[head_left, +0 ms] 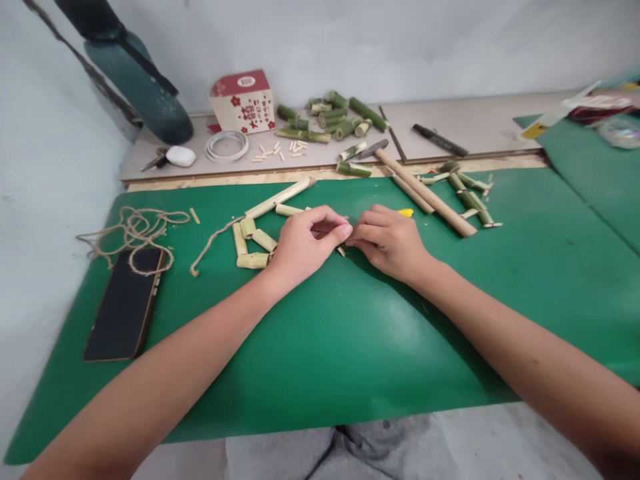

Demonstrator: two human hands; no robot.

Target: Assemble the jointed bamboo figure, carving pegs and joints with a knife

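Note:
My left hand (306, 245) and my right hand (390, 241) meet over the green mat (320, 353), fingertips pinched together. Whatever lies between the fingers is too small and covered to make out. Pale peeled bamboo segments (253, 261) lie linked in a bent chain just left of my left hand, partly hidden by it. A longer peeled bamboo stick (279, 198) rests behind them, with a piece of twine (215, 240) at its near end. Something yellow (406, 213) shows behind my right hand. On the right lie jointed green bamboo pieces (470, 198).
A hammer's wooden handle (430, 197) and a thinner stick lie behind my right hand. At left are a phone (123, 303) and loose twine (135, 227). Cut green bamboo (333, 119), a tape roll (227, 146), a red-and-white box (243, 103) and a black marker (440, 140) stand along the wall.

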